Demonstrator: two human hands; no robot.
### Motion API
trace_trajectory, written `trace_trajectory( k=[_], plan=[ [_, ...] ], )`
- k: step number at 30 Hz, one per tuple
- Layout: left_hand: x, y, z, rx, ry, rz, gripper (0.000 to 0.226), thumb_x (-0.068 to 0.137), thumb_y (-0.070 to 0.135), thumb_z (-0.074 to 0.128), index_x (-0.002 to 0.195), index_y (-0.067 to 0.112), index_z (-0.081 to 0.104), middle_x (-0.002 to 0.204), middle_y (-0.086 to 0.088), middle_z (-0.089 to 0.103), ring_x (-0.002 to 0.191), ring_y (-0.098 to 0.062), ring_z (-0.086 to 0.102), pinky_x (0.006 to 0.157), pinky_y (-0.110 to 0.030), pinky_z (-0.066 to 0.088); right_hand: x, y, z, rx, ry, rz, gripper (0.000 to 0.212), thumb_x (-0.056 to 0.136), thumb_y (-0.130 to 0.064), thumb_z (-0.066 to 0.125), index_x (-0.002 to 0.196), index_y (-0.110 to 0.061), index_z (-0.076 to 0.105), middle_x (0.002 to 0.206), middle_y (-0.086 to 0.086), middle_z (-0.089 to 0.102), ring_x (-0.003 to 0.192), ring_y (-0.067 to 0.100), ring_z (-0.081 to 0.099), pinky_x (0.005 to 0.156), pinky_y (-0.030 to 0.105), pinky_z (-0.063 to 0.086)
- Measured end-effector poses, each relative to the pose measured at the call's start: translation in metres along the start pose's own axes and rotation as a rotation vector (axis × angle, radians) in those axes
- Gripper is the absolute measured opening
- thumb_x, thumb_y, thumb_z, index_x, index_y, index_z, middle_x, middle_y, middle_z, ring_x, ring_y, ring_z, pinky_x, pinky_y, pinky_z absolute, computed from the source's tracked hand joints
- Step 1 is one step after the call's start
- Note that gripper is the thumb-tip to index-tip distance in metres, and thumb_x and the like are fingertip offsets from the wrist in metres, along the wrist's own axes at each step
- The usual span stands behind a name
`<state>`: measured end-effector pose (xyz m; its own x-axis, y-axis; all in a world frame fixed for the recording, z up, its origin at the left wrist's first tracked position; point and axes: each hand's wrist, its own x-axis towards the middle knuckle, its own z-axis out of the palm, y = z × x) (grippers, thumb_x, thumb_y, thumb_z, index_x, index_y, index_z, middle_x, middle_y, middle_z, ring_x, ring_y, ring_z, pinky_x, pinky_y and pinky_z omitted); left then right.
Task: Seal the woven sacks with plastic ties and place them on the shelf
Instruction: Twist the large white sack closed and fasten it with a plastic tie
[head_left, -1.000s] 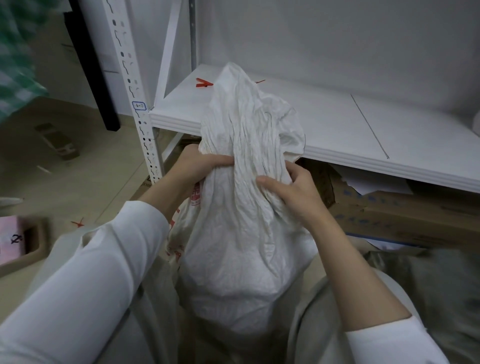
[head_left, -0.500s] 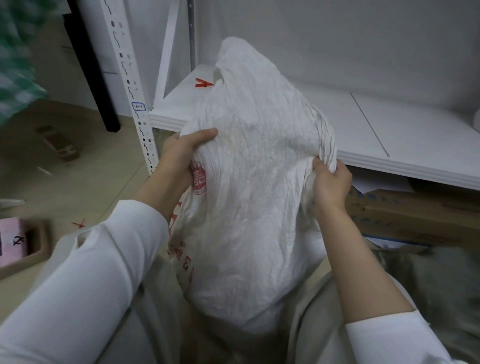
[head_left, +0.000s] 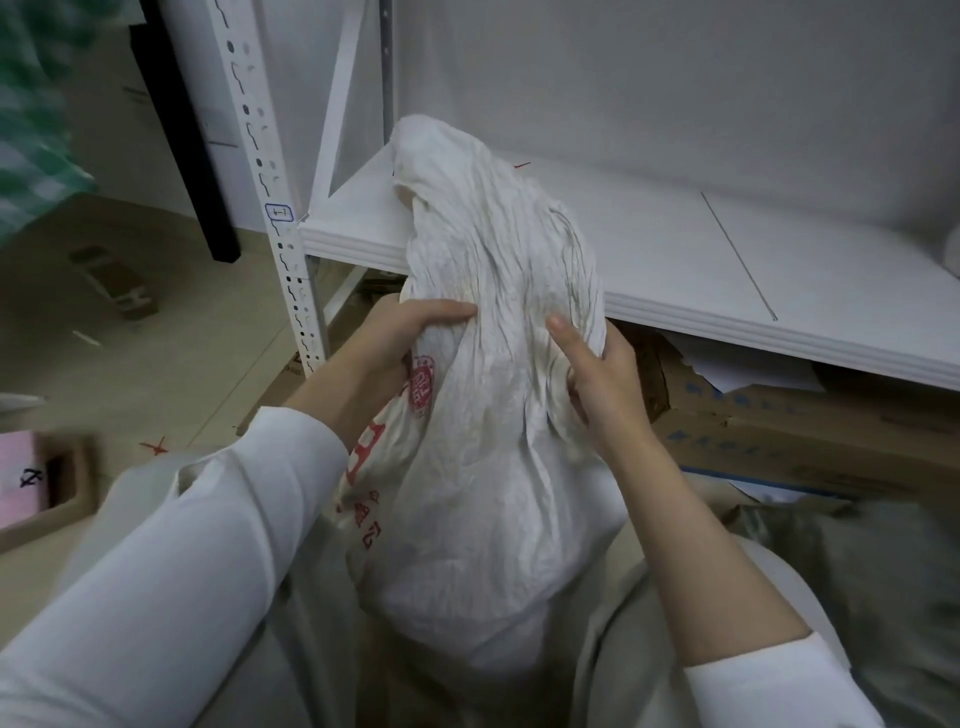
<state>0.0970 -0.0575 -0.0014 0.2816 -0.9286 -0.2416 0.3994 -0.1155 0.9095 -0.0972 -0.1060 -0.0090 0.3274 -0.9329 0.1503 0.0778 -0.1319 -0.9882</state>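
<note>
Since the earlier frame, the woven sack (head_left: 483, 493) has narrowed from a wide spread to a bunched neck. We see it upright at the person's lap, crinkled, its top overlapping the front edge of the shelf (head_left: 675, 249), whose smooth board lies open rightward. Cardboard boxes (head_left: 779, 431) crowd beneath. Left hand (head_left: 410, 332) and right hand (head_left: 602, 379) grip the neck, fingers curled into its folds.
</note>
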Motion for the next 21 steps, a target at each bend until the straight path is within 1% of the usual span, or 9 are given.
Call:
trace_trajectory(
  k=[2,5,7,8,10,13,16,18,21],
  plan=[
    [-0.003,0.000,0.004,-0.053,-0.026,0.057,0.054,0.071,0.007,0.078,0.122,0.002,0.061,0.115,-0.013,0.070,0.104,-0.029,0.068,0.091,-0.043,0.054,0.001,-0.002,0.002,0.052,-0.038,0.033,0.040,0.079,-0.045,0.071,0.115,-0.028,0.063,0.118,-0.007,0.069,0.111,0.007,0.063,0.100,0.036,0.049],
    [-0.006,0.003,0.010,-0.095,-0.019,0.176,0.052,0.077,0.003,0.073,0.127,0.004,0.057,0.116,-0.012,0.069,0.104,-0.028,0.068,0.087,-0.041,0.056,0.003,-0.006,0.005,0.098,-0.071,0.036,0.032,0.085,-0.044,0.066,0.114,-0.031,0.063,0.122,-0.007,0.067,0.115,0.009,0.062,0.102,0.035,0.046],
    [-0.008,0.004,0.011,-0.093,0.016,0.240,0.055,0.077,0.000,0.073,0.129,0.003,0.055,0.115,-0.012,0.069,0.102,-0.027,0.069,0.084,-0.039,0.057,0.004,-0.008,0.007,0.114,-0.083,0.065,0.029,0.085,-0.039,0.068,0.112,-0.029,0.064,0.118,-0.004,0.069,0.111,0.009,0.064,0.098,0.032,0.049],
    [-0.009,0.004,0.012,-0.071,0.025,0.267,0.055,0.077,-0.001,0.073,0.128,0.003,0.055,0.116,-0.012,0.069,0.103,-0.027,0.069,0.084,-0.039,0.057,0.003,-0.008,0.009,0.115,-0.092,0.083,0.029,0.084,-0.035,0.071,0.111,-0.026,0.064,0.114,-0.004,0.070,0.107,0.009,0.066,0.093,0.029,0.051],
    [-0.013,0.004,0.013,0.018,0.018,0.304,0.049,0.078,0.000,0.073,0.125,0.005,0.057,0.116,-0.010,0.069,0.104,-0.025,0.068,0.086,-0.039,0.057,0.001,-0.007,0.013,0.105,-0.121,0.106,0.032,0.080,-0.024,0.076,0.110,-0.023,0.065,0.109,-0.003,0.072,0.101,0.010,0.069,0.085,0.026,0.055],
    [-0.018,0.002,0.015,0.126,-0.014,0.319,0.042,0.079,-0.002,0.072,0.119,0.006,0.060,0.114,-0.008,0.070,0.102,-0.023,0.069,0.087,-0.038,0.057,0.000,-0.001,0.022,0.088,-0.149,0.123,0.035,0.079,-0.018,0.078,0.112,-0.023,0.066,0.110,-0.003,0.072,0.102,0.011,0.069,0.090,0.032,0.055],
    [-0.017,0.003,0.012,0.140,-0.016,0.300,0.047,0.078,-0.003,0.072,0.123,0.004,0.058,0.115,-0.009,0.070,0.101,-0.022,0.069,0.085,-0.036,0.057,0.001,0.004,0.027,0.034,-0.144,0.118,0.039,0.082,-0.021,0.077,0.119,-0.022,0.065,0.112,-0.006,0.071,0.104,0.008,0.067,0.094,0.033,0.053],
    [-0.016,0.004,0.010,0.142,-0.023,0.293,0.050,0.078,-0.003,0.073,0.125,0.004,0.056,0.115,-0.008,0.069,0.101,-0.022,0.069,0.083,-0.034,0.058,0.002,0.005,0.027,0.033,-0.142,0.122,0.033,0.082,-0.020,0.076,0.114,-0.025,0.066,0.109,-0.007,0.072,0.102,0.008,0.068,0.094,0.034,0.053],
    [-0.015,0.004,0.012,0.149,-0.052,0.290,0.054,0.077,0.000,0.075,0.126,0.008,0.055,0.117,-0.007,0.068,0.103,-0.020,0.069,0.086,-0.034,0.057,0.002,0.007,0.027,0.045,-0.111,0.093,0.024,0.085,-0.017,0.073,0.104,-0.030,0.066,0.105,-0.008,0.072,0.100,0.009,0.068,0.094,0.036,0.054]
  ],
)
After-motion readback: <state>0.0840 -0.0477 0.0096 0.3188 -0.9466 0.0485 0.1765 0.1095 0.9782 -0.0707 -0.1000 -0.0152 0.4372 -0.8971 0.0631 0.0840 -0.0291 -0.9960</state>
